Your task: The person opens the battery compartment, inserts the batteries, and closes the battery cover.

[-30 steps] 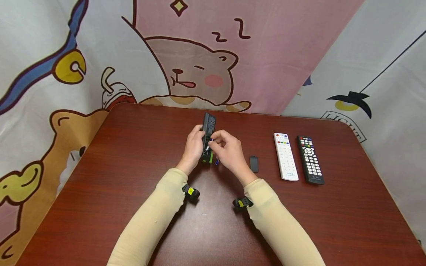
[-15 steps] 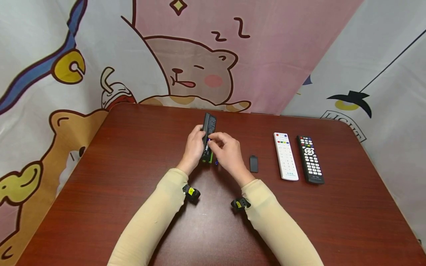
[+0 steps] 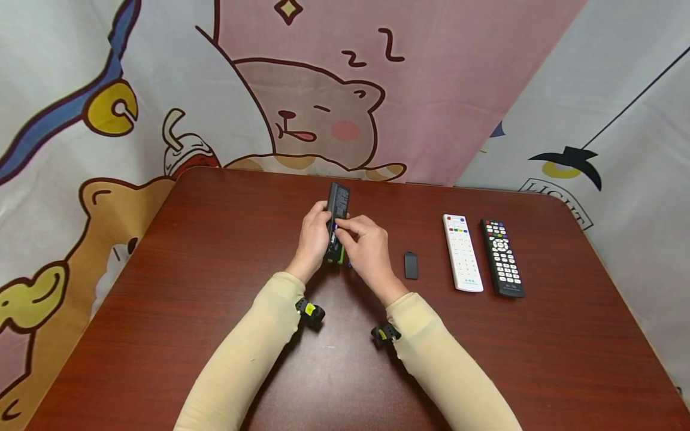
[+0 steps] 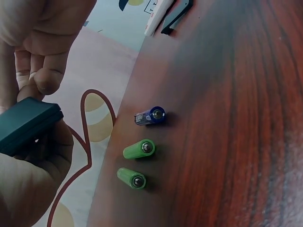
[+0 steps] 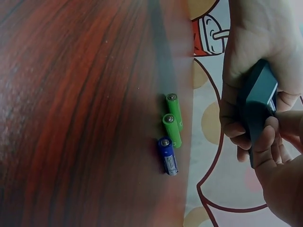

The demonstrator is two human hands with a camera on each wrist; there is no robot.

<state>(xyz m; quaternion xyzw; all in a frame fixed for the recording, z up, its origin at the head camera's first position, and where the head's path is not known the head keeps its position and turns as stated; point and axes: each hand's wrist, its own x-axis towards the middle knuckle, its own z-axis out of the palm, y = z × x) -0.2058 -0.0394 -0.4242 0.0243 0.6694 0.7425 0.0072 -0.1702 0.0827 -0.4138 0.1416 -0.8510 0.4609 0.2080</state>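
Note:
In the head view a black remote control (image 3: 338, 200) is held back side up, its battery compartment uncovered. My left hand (image 3: 312, 238) grips it along the left side, fingers wrapped beneath it in the right wrist view. Thumb and forefinger of my right hand (image 3: 369, 246) pinch a small blue battery (image 3: 336, 225) at the compartment; most of it is hidden behind the fingertips. On the table below the remote lie a blue battery (image 4: 150, 116) and two green batteries (image 4: 139, 149), side by side in the left wrist view.
A small dark battery cover (image 3: 411, 265) lies right of my right hand. Farther right are a white remote (image 3: 462, 253) and a black remote with white buttons (image 3: 502, 258), both buttons up. The brown table (image 3: 162, 299) ends at a printed cloth (image 3: 458, 90) behind.
My right hand has shifted slightly left, bringing the pinched blue battery farther over the compartment. My left hand and the remote have barely moved.

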